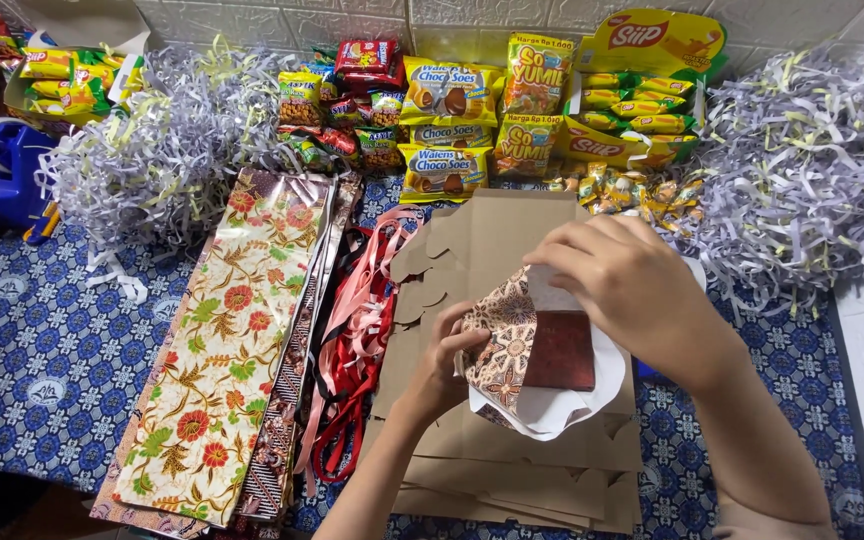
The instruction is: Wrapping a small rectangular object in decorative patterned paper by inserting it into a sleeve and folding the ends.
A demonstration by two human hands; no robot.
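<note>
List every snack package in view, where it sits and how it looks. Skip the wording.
Yellow snack bags: back centre, stacked, with blue bands.
Tall yellow-green packets: right of those, upright.
Yellow display box: back right, open, holding yellow sachets.
Red packet: back, left of centre, atop small mixed packs.
Yellow packets: far left, in a box.

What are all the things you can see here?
Patterned bag: one, brown and white, held open at the middle.
Cardboard sheets: a stack, tan, under the bag.
Ribbons: a bundle, red and pink, left of the cardboard.
Flowery paper: a stack, cream with red flowers, left.
Shredded paper: two heaps, grey and yellow, back left and right.
Snack packets: many, mostly yellow, along the back.
Tape dispenser: one, blue, far left.
Cloth: one, blue patterned, underneath.
Left hand: grips the bag's edge.
Right hand: on the bag's top.
</note>
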